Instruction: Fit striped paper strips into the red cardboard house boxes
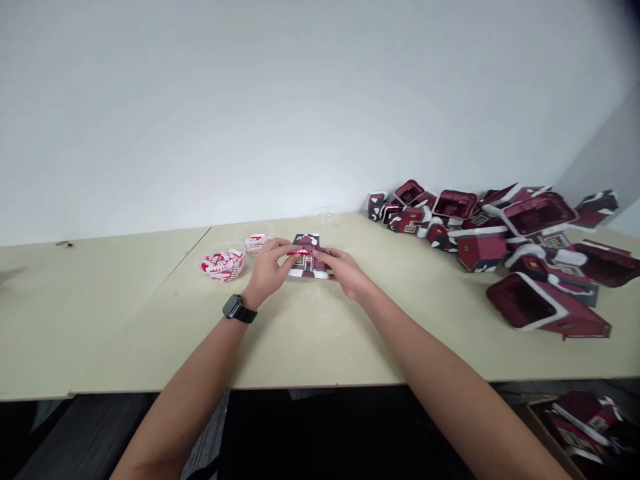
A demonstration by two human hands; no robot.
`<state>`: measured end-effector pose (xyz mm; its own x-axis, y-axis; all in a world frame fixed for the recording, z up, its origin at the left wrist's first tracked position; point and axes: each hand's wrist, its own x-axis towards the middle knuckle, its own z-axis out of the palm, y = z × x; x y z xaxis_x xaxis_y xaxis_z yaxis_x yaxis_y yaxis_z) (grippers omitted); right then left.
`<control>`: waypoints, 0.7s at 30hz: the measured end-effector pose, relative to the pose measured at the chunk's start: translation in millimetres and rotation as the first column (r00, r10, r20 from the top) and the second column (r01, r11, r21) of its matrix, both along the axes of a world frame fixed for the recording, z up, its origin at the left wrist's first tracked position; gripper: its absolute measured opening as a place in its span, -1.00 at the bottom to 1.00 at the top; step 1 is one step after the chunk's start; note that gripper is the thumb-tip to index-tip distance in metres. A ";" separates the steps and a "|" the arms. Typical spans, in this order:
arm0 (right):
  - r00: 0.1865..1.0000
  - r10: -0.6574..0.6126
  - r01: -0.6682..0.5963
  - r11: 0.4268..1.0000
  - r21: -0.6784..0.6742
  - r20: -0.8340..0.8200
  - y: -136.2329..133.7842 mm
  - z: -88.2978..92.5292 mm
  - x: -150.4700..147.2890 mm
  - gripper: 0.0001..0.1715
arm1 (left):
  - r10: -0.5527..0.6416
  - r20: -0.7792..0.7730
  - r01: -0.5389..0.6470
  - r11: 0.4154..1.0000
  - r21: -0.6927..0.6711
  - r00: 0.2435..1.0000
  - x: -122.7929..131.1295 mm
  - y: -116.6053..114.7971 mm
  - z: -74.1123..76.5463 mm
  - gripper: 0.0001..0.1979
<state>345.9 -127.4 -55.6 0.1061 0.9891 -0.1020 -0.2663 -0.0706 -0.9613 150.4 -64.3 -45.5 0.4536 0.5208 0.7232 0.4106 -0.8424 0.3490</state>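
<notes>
As left hand (269, 268) pinches a red strip (300, 252), right hand (345, 269) holds a house (308, 263) — seamed cream table (310, 340), pale wall (310, 113) behind

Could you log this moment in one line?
Right hand: holding small maroon model house | Left hand: pinching slim red-white strip at its front | Nearby: clear round bowl

Craft workroom: piled model houses (483, 252)

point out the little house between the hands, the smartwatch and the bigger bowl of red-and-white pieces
little house (309, 263): head view, on its painted front
smartwatch (232, 307): head view, on its dark face
bigger bowl (227, 276): head view, on its near wall
</notes>
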 end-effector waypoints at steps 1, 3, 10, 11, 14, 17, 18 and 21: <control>1.000 0.000 0.000 1.000 -0.001 0.003 0.4 -0.5 -0.1 -0.58 | 0.001 0.006 -0.001 1.000 -0.003 1.000 -0.8 1.0 -0.3 -0.80; 1.000 0.000 0.000 1.000 0.004 0.012 1.6 -2.4 -0.1 -0.57 | -0.003 0.015 0.003 1.000 -0.017 1.000 -1.9 2.5 -1.0 -0.81; 0.999 0.001 -0.002 1.000 0.024 0.041 3.5 -7.0 -0.2 -0.49 | -0.020 0.026 0.022 0.998 -0.061 0.999 -0.6 1.2 -1.6 -0.83; 0.999 -0.003 0.002 1.000 0.024 0.043 3.4 -6.8 -0.4 -0.49 | -0.020 0.029 0.022 0.998 -0.065 0.999 -0.4 0.8 -1.2 -0.82; 0.999 -0.013 0.012 1.000 0.029 0.034 3.3 -5.5 -1.5 -0.52 | -0.014 0.030 0.016 0.998 -0.066 0.999 0.3 -0.5 0.3 -0.81; 1.000 -0.017 0.016 0.999 0.038 0.020 3.4 -4.4 -2.6 -0.57 | 0.005 0.034 -0.003 0.998 -0.060 0.999 1.4 -1.8 1.7 -0.82; 1.000 -0.018 0.017 0.999 0.040 0.020 3.5 -4.3 -2.8 -0.58 | 0.009 0.034 -0.006 0.998 -0.060 0.999 1.8 -2.2 2.1 -0.82; 0.999 -0.016 0.014 0.999 0.052 0.030 3.7 -5.0 -3.0 -0.59 | -0.003 0.031 0.005 0.998 -0.062 1.000 2.8 -3.1 2.5 -0.82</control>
